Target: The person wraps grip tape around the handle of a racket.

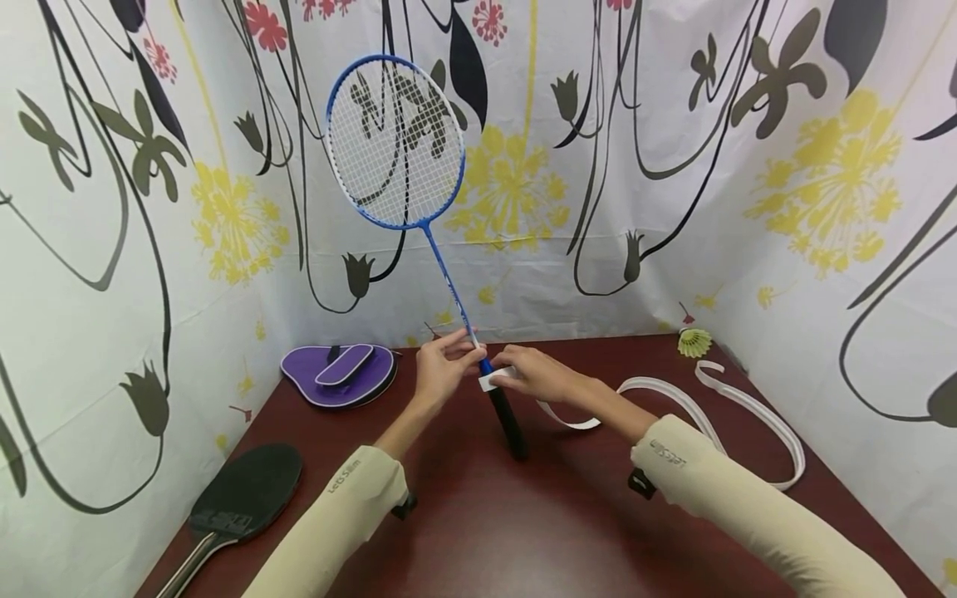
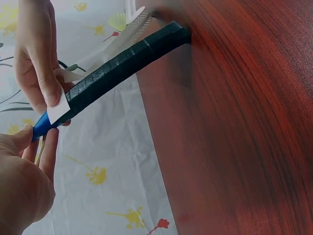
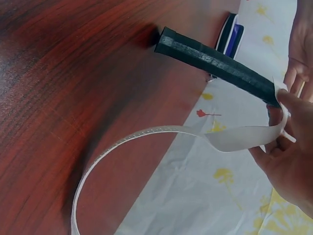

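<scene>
A blue badminton racket (image 1: 449, 278) leans upright and tilted, its strung head up and its black handle (image 1: 508, 423) down by the table. The left hand (image 1: 441, 365) pinches the racket where the shaft meets the blue cone (image 2: 43, 126). Just below, the right hand (image 1: 540, 374) presses the end of a white grip tape (image 3: 244, 138) against the top of the handle with its thumb. In the left wrist view the tape end (image 2: 59, 109) lies across the handle's upper edge. From the right hand the tape trails in a loose loop onto the table.
On the dark red table (image 1: 478, 531) a purple paddle case (image 1: 306, 371) lies at the back left, with a black table tennis paddle (image 1: 254, 486) nearer. The tape's far length (image 1: 781, 428) curls at right, below a yellow shuttlecock (image 1: 694, 341). Patterned curtains surround the table.
</scene>
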`<action>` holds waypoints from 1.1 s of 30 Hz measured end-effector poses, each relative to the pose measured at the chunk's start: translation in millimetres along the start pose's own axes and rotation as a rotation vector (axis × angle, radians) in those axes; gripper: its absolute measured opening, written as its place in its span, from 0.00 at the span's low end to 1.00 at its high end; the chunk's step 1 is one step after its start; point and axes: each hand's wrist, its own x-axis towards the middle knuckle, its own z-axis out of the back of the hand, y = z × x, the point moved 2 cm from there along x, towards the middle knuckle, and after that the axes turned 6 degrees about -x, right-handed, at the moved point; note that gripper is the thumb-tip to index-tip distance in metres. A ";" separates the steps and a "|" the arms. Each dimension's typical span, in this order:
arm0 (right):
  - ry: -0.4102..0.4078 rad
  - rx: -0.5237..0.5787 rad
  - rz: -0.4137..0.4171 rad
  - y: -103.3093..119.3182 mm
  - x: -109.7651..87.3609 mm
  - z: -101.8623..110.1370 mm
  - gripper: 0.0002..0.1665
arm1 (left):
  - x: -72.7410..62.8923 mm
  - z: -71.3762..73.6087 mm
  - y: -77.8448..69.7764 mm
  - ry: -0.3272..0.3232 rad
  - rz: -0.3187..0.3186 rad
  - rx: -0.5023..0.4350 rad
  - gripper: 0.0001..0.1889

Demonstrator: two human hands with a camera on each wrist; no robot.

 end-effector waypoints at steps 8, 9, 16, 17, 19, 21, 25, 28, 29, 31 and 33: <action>0.029 0.103 0.064 -2.3 1.7 -4.8 0.15 | -2.7 1.1 3.6 -0.025 -0.010 0.009 0.20; 0.028 0.106 0.070 -2.7 1.8 -6.1 0.15 | -3.2 1.4 4.6 -0.024 -0.015 0.014 0.20; -0.010 0.095 0.080 -3.0 0.4 -12.1 0.14 | -10.1 2.8 7.3 0.001 -0.045 0.064 0.23; -0.018 0.092 0.080 -2.6 0.0 -12.2 0.14 | -11.9 3.5 7.2 0.005 -0.046 0.088 0.25; -0.032 0.092 0.082 -1.8 -0.6 -12.7 0.14 | -16.8 5.4 7.6 0.018 -0.045 0.147 0.29; -0.040 0.098 0.083 -0.3 -0.9 -13.1 0.14 | -22.7 7.7 9.4 0.042 -0.041 0.198 0.32; -0.056 0.120 0.091 3.6 0.2 -13.8 0.12 | -34.8 12.5 15.6 0.099 -0.034 0.252 0.30; -0.064 0.137 0.084 5.6 1.5 -14.9 0.12 | -41.6 15.3 19.9 0.115 -0.027 0.232 0.24; -0.064 0.143 0.081 5.8 2.0 -15.7 0.12 | -43.3 15.9 20.8 0.112 -0.021 0.219 0.22; -0.066 0.155 0.073 5.9 2.8 -17.8 0.12 | -46.3 16.5 22.5 0.091 -0.020 0.193 0.19; -0.068 0.156 0.066 6.5 3.3 -19.4 0.12 | -49.5 17.2 23.3 0.035 -0.028 0.213 0.17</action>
